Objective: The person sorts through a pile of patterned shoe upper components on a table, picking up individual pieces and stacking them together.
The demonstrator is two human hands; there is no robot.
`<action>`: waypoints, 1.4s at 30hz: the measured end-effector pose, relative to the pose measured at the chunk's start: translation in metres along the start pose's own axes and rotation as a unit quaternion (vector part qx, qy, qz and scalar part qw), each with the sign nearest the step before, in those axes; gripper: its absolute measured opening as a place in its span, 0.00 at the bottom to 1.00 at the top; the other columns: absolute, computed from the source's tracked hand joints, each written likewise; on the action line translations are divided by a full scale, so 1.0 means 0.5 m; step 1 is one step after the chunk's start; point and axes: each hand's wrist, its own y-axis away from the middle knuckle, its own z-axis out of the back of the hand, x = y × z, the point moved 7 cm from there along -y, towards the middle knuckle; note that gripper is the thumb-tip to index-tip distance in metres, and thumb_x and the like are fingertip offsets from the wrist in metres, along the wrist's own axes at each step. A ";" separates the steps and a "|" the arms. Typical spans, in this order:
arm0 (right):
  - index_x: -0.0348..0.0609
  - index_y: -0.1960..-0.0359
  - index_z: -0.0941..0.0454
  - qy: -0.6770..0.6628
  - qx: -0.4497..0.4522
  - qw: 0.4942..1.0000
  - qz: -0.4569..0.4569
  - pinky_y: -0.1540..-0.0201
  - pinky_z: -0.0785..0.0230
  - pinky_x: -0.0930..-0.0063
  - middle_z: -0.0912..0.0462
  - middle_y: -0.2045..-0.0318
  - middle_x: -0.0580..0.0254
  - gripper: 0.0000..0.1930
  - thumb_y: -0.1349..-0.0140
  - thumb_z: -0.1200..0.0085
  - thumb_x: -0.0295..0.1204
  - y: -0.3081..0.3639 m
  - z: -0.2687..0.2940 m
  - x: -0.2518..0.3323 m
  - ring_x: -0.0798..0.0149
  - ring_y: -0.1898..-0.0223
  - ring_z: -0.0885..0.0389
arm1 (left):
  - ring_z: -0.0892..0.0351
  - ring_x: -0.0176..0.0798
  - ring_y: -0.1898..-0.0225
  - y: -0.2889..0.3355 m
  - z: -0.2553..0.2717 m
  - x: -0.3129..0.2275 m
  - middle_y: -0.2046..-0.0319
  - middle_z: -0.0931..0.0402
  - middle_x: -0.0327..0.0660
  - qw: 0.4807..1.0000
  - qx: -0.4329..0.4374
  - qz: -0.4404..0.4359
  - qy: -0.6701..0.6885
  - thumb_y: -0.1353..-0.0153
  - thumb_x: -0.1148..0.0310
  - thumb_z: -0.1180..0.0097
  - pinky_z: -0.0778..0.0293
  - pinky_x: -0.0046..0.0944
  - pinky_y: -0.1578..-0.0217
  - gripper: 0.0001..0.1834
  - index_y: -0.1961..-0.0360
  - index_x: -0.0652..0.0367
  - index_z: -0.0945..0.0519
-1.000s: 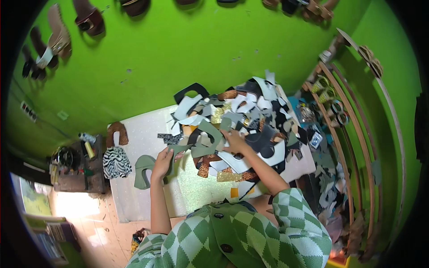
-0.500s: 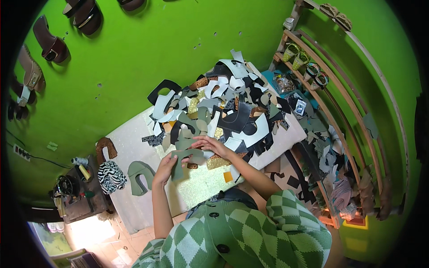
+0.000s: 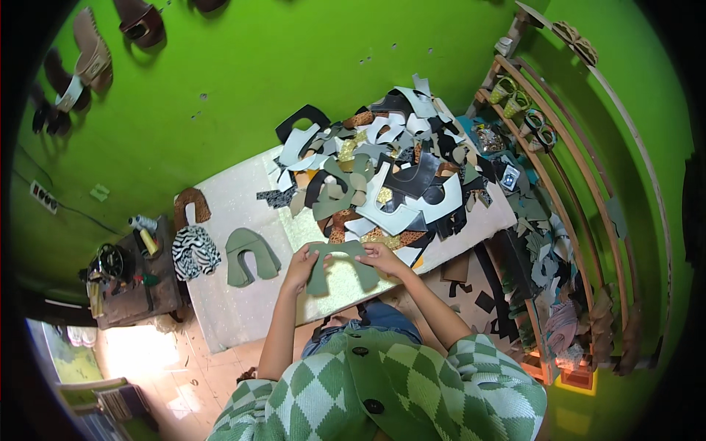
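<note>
A green U-shaped leather piece (image 3: 343,248) is stretched between my two hands above the near edge of the table. My left hand (image 3: 300,266) grips its left side, and my right hand (image 3: 381,257) pinches its upper right corner. To the left lies a stack of similar green U-shaped pieces (image 3: 250,259). Beyond my hands spreads a heap of cut scraps (image 3: 397,169) in white, black, green, gold and leopard print. A white U-shaped piece (image 3: 393,213) rests at the near side of that heap.
Zebra-print pieces (image 3: 195,253) and a brown spotted U-shaped piece (image 3: 193,206) lie at the table's left end. Beside it stands a sewing machine (image 3: 110,261) with thread spools (image 3: 145,234). On the right, wooden racks (image 3: 566,169) hold sandals; more scraps (image 3: 540,242) are piled below.
My right hand has come down from the scrap heap onto the right side of the green piece, which is now spread open between both hands. The view has shifted slightly.
</note>
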 end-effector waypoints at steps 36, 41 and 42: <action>0.41 0.41 0.31 0.318 -0.471 0.816 0.105 0.37 0.42 0.57 0.33 0.44 0.45 0.27 0.45 0.48 0.23 0.112 0.723 0.111 0.44 0.40 0.36 | 0.34 0.59 0.41 -0.303 -0.589 -0.012 0.42 0.32 0.54 0.814 0.055 -0.336 -0.471 0.45 0.76 0.45 0.37 0.48 0.40 0.23 0.45 0.56 0.24; 0.32 0.46 0.28 0.302 -0.493 0.806 0.128 0.38 0.41 0.61 0.28 0.45 0.46 0.20 0.42 0.52 0.21 0.135 0.753 0.130 0.46 0.42 0.31 | 0.31 0.58 0.43 -0.312 -0.590 -0.002 0.43 0.31 0.53 0.841 0.050 -0.333 -0.424 0.41 0.76 0.49 0.36 0.48 0.42 0.19 0.47 0.58 0.22; 0.32 0.47 0.27 0.290 -0.493 0.804 0.163 0.39 0.39 0.61 0.28 0.45 0.46 0.20 0.42 0.53 0.20 0.144 0.737 0.154 0.46 0.44 0.30 | 0.28 0.54 0.44 -0.318 -0.574 0.004 0.45 0.28 0.52 0.868 0.044 -0.306 -0.388 0.36 0.75 0.53 0.33 0.46 0.44 0.16 0.48 0.61 0.23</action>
